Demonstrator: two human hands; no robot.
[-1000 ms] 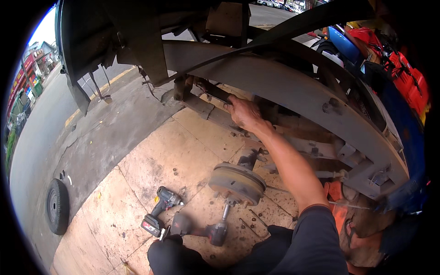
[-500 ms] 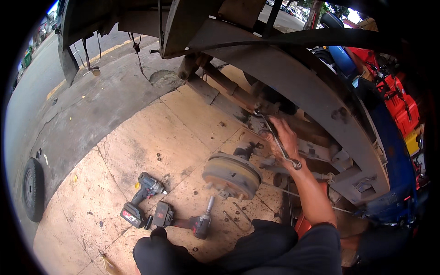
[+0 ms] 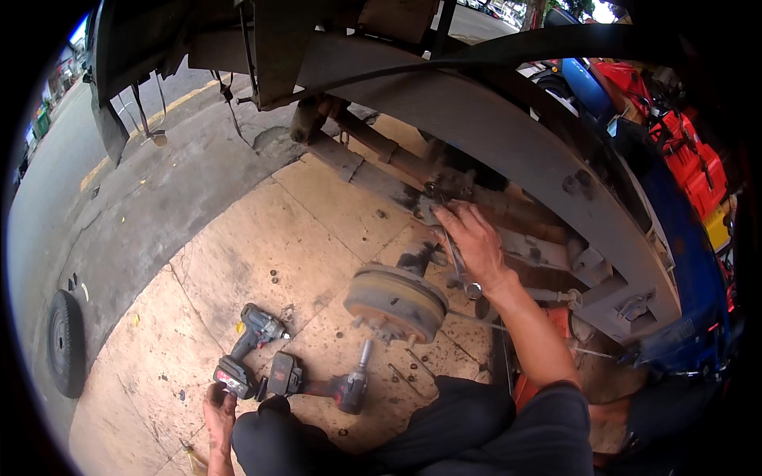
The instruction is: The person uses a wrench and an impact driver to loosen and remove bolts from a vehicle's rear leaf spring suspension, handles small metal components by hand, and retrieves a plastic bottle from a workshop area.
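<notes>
My right hand (image 3: 473, 239) is closed around a long metal wrench (image 3: 456, 258), whose ringed lower end (image 3: 474, 291) sticks out below the palm. The wrench's far end lies against the dirty axle and leaf-spring joint (image 3: 432, 190), partly hidden by shadow and my fingers. At lower left, my left hand (image 3: 218, 412) has its thumb and fingers at the battery end of a cordless impact driver (image 3: 250, 337), which lies on the floor. To its right lies a second cordless impact wrench (image 3: 347, 390) with a long socket. A rusty brake drum (image 3: 395, 308) with studs sits below my right hand.
A vehicle frame rail (image 3: 476, 119) arches overhead from upper left to right. Loose nuts (image 3: 274, 276) and a bent metal rod (image 3: 409, 381) lie on the tiles. A tyre (image 3: 65, 343) is at far left. Near it, a small bottle (image 3: 193, 460) lies at the lower edge; red objects (image 3: 690, 163) are at right.
My left hand has come in from the lower edge to the impact driver's battery. My right hand has shifted left, and the wrench's lower end has swung left and stands more steeply.
</notes>
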